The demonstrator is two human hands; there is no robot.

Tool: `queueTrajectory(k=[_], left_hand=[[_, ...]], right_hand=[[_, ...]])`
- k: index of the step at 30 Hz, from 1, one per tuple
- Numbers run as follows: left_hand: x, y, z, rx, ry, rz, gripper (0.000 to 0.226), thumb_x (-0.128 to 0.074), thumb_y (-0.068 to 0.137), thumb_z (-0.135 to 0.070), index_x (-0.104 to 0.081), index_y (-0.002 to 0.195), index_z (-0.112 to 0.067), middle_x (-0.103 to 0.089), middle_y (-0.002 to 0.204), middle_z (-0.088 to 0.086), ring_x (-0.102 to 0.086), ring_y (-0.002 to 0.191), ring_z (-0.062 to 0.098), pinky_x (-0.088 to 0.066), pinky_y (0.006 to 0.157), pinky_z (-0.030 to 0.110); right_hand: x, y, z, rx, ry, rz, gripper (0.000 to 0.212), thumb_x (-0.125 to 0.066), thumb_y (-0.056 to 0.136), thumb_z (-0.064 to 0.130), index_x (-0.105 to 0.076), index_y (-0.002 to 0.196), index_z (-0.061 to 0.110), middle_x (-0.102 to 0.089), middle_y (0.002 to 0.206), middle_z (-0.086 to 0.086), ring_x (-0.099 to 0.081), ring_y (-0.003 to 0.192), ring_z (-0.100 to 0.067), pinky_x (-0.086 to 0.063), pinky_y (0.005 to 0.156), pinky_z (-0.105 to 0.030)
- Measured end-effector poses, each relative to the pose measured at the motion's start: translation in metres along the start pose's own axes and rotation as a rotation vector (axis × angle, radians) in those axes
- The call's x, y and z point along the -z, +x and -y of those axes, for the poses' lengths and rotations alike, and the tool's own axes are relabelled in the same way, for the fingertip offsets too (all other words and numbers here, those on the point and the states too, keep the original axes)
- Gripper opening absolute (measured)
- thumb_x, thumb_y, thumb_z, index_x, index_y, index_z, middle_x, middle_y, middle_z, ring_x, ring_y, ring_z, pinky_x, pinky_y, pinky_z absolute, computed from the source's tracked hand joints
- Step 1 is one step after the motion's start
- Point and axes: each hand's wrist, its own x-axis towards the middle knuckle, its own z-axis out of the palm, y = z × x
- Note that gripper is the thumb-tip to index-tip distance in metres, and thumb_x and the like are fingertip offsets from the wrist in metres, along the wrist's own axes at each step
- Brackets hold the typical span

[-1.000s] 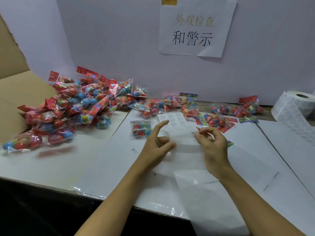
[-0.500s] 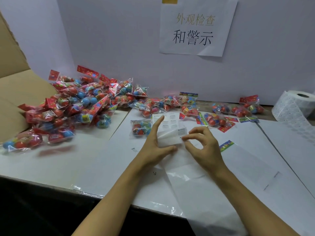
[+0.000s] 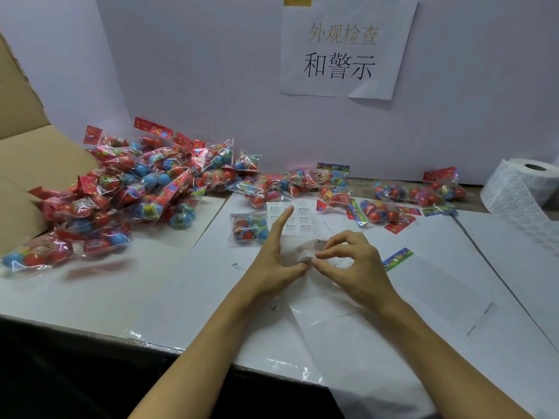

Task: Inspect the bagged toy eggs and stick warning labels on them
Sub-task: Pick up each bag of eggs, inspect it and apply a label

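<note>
left hand (image 3: 272, 261): rests on the counter (image 3: 90, 297) at centre, forefinger stretched straight up over the label strip, thumb reaching right to the strip's lower edge; the strip is pinched between thumb and the fingers.
right hand (image 3: 351, 264): just right of the left, fingers curled, thumb and forefinger tips nipping the near corner of the strip; the thumb tips of both hands almost touch.
label strip (image 3: 298, 220): a white backing sheet with small printed warning labels in rows; its far end lies flat past the left forefinger, its near end curls up between the two hands.
peeling label (image 3: 320, 245): one small label with dark print sits at the strip's right edge, directly above the right forefinger tip; whether it is lifted off the backing cannot be told.
nearest egg bag (image 3: 249, 226): a clear bag of red, blue and green toy eggs, just left of the left forefinger, apart from it.
pile of bags (image 3: 133, 192): many bagged eggs with red header cards heaped on the left, spilling from a cardboard box (image 3: 27, 164).
bags at the right (image 3: 417, 195): a loose row along the back wall, beyond the right hand.
label roll (image 3: 523, 182): a fat white roll at the far right, its tail running down the counter.
wall sign (image 3: 344, 46): white paper with chinese characters.
</note>
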Motion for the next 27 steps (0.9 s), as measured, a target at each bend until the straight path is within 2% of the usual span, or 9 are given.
queueTrajectory(k=[9, 12, 16, 20, 22, 24, 25, 26, 27], left_hand=[[0.0, 0.0, 0.0, -0.001, -0.008, 0.027, 0.104, -0.077, 0.087, -0.003, -0.013, 0.16, -0.042, -0.014, 0.163, -0.024, -0.016, 0.143, -0.01, -0.014, 0.099, -0.011], [0.0, 0.001, 0.004, -0.007, -0.005, 0.033, 0.104, -0.076, 0.087, -0.002, -0.014, 0.161, -0.039, -0.016, 0.161, -0.028, -0.018, 0.138, -0.023, -0.014, 0.099, -0.01], [-0.001, 0.002, 0.008, -0.01, -0.013, 0.042, 0.104, -0.077, 0.083, -0.006, -0.016, 0.16, -0.041, -0.016, 0.149, -0.045, -0.015, 0.126, -0.039, -0.018, 0.097, -0.011], [-0.002, 0.0, 0.007, -0.002, 0.023, 0.008, 0.098, -0.078, 0.082, -0.014, -0.022, 0.157, -0.042, -0.025, 0.142, -0.045, -0.031, 0.121, -0.034, -0.026, 0.091, -0.01], [-0.003, -0.001, 0.005, -0.017, 0.084, -0.027, 0.089, -0.08, 0.084, -0.017, -0.029, 0.153, -0.041, -0.039, 0.141, -0.032, -0.046, 0.123, -0.012, -0.031, 0.094, -0.006], [-0.004, -0.003, -0.002, -0.028, 0.143, -0.049, 0.079, -0.084, 0.084, -0.032, -0.039, 0.149, -0.037, -0.052, 0.142, -0.013, -0.054, 0.125, 0.011, -0.045, 0.101, 0.013], [-0.005, -0.004, -0.005, -0.026, 0.176, -0.08, 0.076, -0.083, 0.082, -0.045, -0.044, 0.147, -0.034, -0.059, 0.137, -0.007, -0.059, 0.119, 0.014, -0.051, 0.098, 0.023], [-0.005, -0.006, -0.009, -0.031, 0.214, -0.139, 0.075, -0.078, 0.08, -0.06, -0.05, 0.144, -0.032, -0.069, 0.123, -0.004, -0.065, 0.104, 0.009, -0.056, 0.089, 0.024], [-0.005, -0.008, -0.012, -0.048, 0.254, -0.22, 0.075, -0.07, 0.078, -0.072, -0.057, 0.139, -0.029, -0.073, 0.096, -0.006, -0.065, 0.081, 0.003, -0.054, 0.073, 0.017]], right_hand=[[0.001, 0.001, 0.0, -0.116, 0.102, 0.027, 0.005, -0.084, 0.08, 0.014, -0.082, 0.083, 0.018, -0.064, 0.092, 0.005, -0.059, 0.101, -0.015, -0.053, 0.083, -0.032], [0.002, 0.002, 0.001, -0.149, 0.133, 0.023, 0.005, -0.084, 0.08, 0.011, -0.081, 0.079, 0.015, -0.065, 0.092, 0.004, -0.061, 0.099, -0.015, -0.055, 0.083, -0.033], [0.002, 0.003, -0.002, -0.156, 0.12, -0.018, 0.015, -0.083, 0.08, 0.01, -0.076, 0.073, 0.021, -0.064, 0.09, 0.009, -0.064, 0.092, -0.015, -0.055, 0.077, -0.028], [0.005, 0.011, -0.009, -0.266, 0.215, -0.299, 0.023, -0.08, 0.08, 0.004, -0.072, 0.072, 0.024, -0.067, 0.088, 0.007, -0.066, 0.085, -0.015, -0.05, 0.069, -0.014], [0.01, 0.016, -0.013, -0.387, 0.332, -0.501, 0.02, -0.078, 0.083, 0.007, -0.072, 0.074, 0.024, -0.071, 0.089, 0.003, -0.065, 0.086, -0.016, -0.052, 0.074, -0.019], [0.018, 0.019, -0.018, -0.526, 0.445, -0.661, 0.015, -0.076, 0.086, 0.014, -0.072, 0.077, 0.025, -0.073, 0.09, 0.001, -0.065, 0.084, -0.017, -0.055, 0.072, -0.025], [0.021, 0.019, -0.02, -0.581, 0.48, -0.71, 0.013, -0.076, 0.087, 0.018, -0.072, 0.078, 0.027, -0.072, 0.087, 0.004, -0.064, 0.081, -0.016, -0.054, 0.065, -0.021], [0.023, 0.019, -0.021, -0.62, 0.492, -0.734, 0.012, -0.076, 0.087, 0.022, -0.071, 0.078, 0.028, -0.071, 0.083, 0.007, -0.063, 0.077, -0.014, -0.052, 0.056, -0.017], [0.024, 0.02, -0.022, -0.641, 0.487, -0.738, 0.011, -0.076, 0.088, 0.024, -0.071, 0.078, 0.028, -0.07, 0.081, 0.009, -0.062, 0.074, -0.012, -0.05, 0.051, -0.015]])
